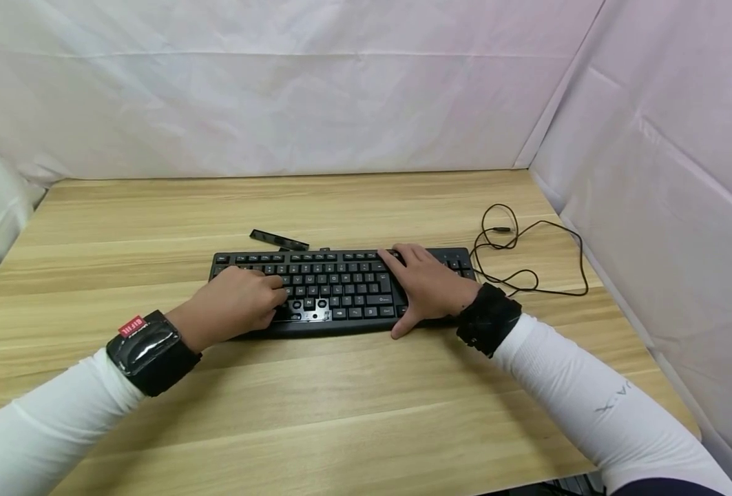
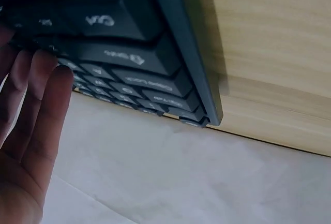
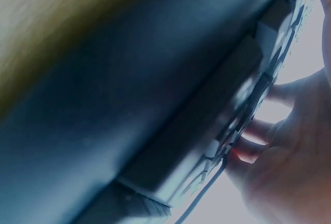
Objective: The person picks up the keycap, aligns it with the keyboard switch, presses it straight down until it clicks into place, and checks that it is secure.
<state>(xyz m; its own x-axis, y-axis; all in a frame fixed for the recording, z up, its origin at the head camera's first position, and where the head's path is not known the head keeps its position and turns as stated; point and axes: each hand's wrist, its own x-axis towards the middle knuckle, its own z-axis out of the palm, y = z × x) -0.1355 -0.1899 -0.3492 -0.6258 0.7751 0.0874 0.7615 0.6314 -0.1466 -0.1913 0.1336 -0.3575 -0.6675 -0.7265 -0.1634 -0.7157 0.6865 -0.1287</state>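
Observation:
A black keyboard [image 1: 366,280] lies across the wooden table, with a shiny bare patch in its bottom row where keycaps are off. Over its left part my left hand [image 1: 237,297] has bent fingers, with the thumb and index finger low at the keys. In the left wrist view the other fingers [image 2: 49,115] reach toward the keys; what the thumb and index finger hold, I cannot tell. My right hand [image 1: 429,284] grips the right part of the keyboard, thumb at the front edge and fingers spread to the back edge.
Behind the keyboard's left half lies a slim black strip [image 1: 279,240]. A thin black cable [image 1: 551,291] loops on the table to the right, its plug [image 1: 500,229] among the loops. White cloth walls [image 1: 316,114] stand behind and at the sides of the table.

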